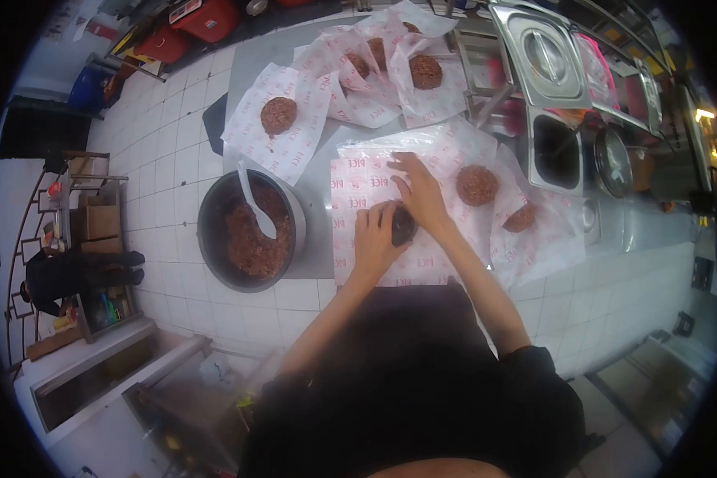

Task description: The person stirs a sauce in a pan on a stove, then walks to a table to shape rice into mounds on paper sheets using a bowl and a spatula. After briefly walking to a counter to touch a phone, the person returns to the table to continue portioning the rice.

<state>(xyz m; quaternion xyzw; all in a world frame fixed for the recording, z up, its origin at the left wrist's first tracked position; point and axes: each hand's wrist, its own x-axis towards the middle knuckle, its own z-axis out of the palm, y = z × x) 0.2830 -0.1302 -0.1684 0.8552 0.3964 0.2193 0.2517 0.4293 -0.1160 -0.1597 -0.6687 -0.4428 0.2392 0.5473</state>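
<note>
My left hand [377, 243] is curled around the side of a small dark round bowl [404, 227], which sits on a stack of printed paper sheets [352, 259]. Just beyond it, my right hand [422, 197] reaches over the upper part of the sheets, its fingers apart and its wrist beside the bowl. What the bowl contains is hidden. To the left stands a large round pot [296, 231] of reddish-brown rice [251, 251], with a white spoon [255, 209] leaning in it. Right of my hands, a rice mound [476, 185] rests on paper.
More rice mounds on paper lie around: one at the upper left [279, 116], another at the back [425, 72], one at the right [521, 217]. Metal containers with a steel lid [543, 56] line the right. A person [76, 275] in dark clothes stands far left near shelves.
</note>
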